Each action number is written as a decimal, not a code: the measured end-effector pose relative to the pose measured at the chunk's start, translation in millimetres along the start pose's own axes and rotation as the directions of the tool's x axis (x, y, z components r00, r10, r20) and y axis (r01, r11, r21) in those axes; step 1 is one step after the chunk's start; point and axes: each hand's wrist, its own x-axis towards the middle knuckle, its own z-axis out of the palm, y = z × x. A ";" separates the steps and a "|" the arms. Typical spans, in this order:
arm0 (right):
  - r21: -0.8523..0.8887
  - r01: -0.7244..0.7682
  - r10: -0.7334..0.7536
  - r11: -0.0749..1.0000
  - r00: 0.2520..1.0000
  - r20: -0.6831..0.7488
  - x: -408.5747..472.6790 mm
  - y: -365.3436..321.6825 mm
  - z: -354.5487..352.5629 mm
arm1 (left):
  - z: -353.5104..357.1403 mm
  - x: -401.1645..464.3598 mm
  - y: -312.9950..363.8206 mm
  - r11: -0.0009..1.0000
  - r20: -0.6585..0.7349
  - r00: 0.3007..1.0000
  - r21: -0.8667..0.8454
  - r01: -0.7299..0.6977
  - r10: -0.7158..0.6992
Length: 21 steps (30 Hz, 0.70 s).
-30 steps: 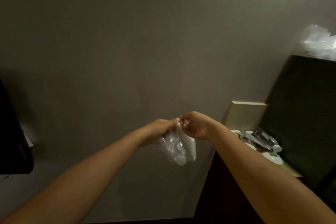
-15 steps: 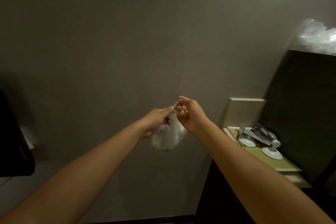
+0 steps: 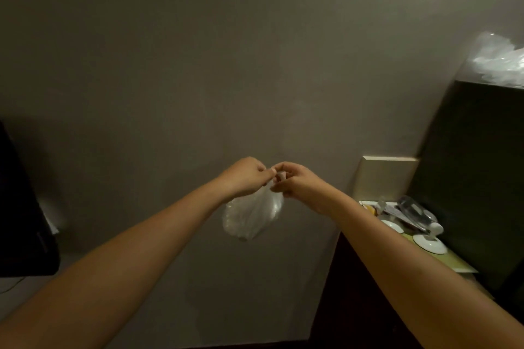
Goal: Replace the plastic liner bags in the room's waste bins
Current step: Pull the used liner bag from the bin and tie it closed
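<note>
Here, nearest the camera, two bare forearms rise from the bottom corners of the frame and meet just below the middle. The left hand (image 3: 246, 177) and the right hand (image 3: 295, 185) come together there, fingertips almost touching, and both have their fingers curled in a pinch on the top edge of a clear plastic liner bag (image 3: 252, 217). The bag hangs in the air beneath the two hands, bunched and crumpled, its lowest fold a little below the wrists (how far its mouth is opened cannot be told in this dim light).

Further back, at the lower right of the frame, a dark cabinet (image 3: 354, 297) stands beside the right forearm. On its top lies a pale tray (image 3: 442, 263) with white saucers (image 3: 429, 244), a clear glass lying on its side (image 3: 412, 208) and some small packets that are too blurred to name. Behind the tray a cream panel (image 3: 385, 176) leans at the wall, and to its right a tall dark block (image 3: 479, 178) fills the right edge of the frame. On top of that block, at the upper right, sits a heap of crumpled clear plastic (image 3: 499, 62).

At the left edge of the frame a black object (image 3: 22, 221) juts in, only partly seen.

Farthest of all, a plain grey-beige wall (image 3: 198, 65) takes up the whole upper and middle part of the frame behind the hands.
</note>
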 end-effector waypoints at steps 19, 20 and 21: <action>-0.031 0.161 -0.162 0.986 0.986 -0.035 -9.2 -17.8 -6.1 | -4.2 9.0 -19.1 0.826 -0.065 0.994 -0.554 -0.104 0.082; -0.030 0.164 -0.164 0.986 0.986 -0.024 -10.0 -20.4 -6.7 | -2.0 8.4 -20.9 0.863 -0.025 0.993 -0.493 -0.109 0.111; -0.034 0.169 -0.169 0.985 0.986 -0.004 -10.2 -21.9 -7.2 | 0.3 8.5 -22.8 0.881 0.011 0.991 -0.459 -0.115 0.135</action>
